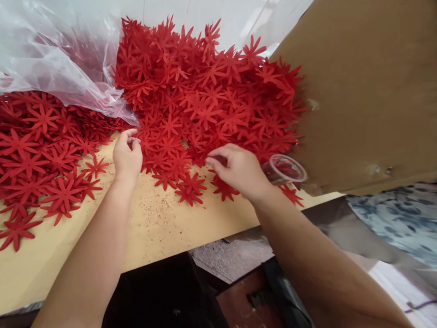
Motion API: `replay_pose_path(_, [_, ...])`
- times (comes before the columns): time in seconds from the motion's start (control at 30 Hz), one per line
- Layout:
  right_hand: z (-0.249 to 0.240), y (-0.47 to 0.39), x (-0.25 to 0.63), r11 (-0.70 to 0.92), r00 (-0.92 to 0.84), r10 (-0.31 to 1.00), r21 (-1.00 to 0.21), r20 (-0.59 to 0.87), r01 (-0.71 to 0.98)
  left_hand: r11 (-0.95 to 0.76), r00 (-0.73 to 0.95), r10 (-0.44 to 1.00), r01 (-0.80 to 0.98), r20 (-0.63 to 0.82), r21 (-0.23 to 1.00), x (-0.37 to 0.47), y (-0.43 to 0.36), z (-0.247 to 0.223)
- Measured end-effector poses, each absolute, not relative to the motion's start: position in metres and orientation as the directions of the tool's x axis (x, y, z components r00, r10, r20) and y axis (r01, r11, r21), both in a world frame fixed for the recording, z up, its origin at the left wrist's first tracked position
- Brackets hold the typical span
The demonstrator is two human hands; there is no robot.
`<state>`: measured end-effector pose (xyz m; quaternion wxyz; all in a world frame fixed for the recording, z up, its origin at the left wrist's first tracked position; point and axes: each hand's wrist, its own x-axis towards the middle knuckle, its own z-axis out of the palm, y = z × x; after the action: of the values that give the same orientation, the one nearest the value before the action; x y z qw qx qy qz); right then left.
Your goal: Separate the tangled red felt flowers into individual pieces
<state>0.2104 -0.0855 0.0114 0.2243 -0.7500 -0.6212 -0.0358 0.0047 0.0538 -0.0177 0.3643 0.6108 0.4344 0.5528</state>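
Note:
My left hand (128,155) is at the near edge of the red pieces, just below the clear plastic bag (94,87). Its fingers are loosely bent, thumb and forefinger apart, and nothing shows between them. My right hand (238,169) is over the front of a large heap of red flower-shaped cutouts (205,107). Thumb and fingers there come together in a pinch; what they hold, if anything, is hidden. Single red cutouts (190,188) lie flat between my hands. A clear plastic cup (286,169) stands just right of my right hand, with red visible through it.
A second pile of red cutouts (28,151) covers the left of the tan tabletop (159,233), which is dotted with reddish crumbs. A brown board (373,91) rises on the right. White wall (234,10) stands behind. Blue-and-white patterned cloth (403,219) lies at lower right.

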Motion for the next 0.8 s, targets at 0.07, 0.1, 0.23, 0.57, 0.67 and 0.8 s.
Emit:
replay_pose_path(0.07, [0.002,-0.087,0.213,-0.169,0.206,0.951,-0.172,0.232,0.970,-0.338,0.003,0.941,0.097,0.340,0.936,0.006,0.057,-0.020])
replay_pose_path(0.1, [-0.002,-0.085,0.213,-0.192,0.215,0.958,-0.136,0.187,0.972,-0.324,0.005,0.946,0.082,0.325,0.943,0.006,0.058,-0.021])
replay_pose_path(0.23, [-0.009,-0.074,0.214,-0.263,0.277,0.950,-0.110,0.145,0.959,-0.292,0.035,0.956,0.046,0.290,0.955,0.007,0.058,-0.022])
replay_pose_path(0.57, [0.027,-0.088,0.208,-0.158,0.344,0.869,-0.459,0.356,0.874,-0.429,0.104,0.902,0.107,0.419,0.897,0.011,0.043,-0.012])
replay_pose_path(0.67, [0.035,-0.084,0.196,-0.028,0.332,0.904,-0.737,0.270,0.675,-0.359,0.243,0.903,-0.032,0.355,0.933,0.018,0.027,-0.002])
replay_pose_path(0.8, [0.032,-0.074,0.171,0.064,0.255,0.955,-0.942,0.154,0.328,-0.041,0.521,0.838,-0.238,0.163,0.970,0.027,0.009,0.007])
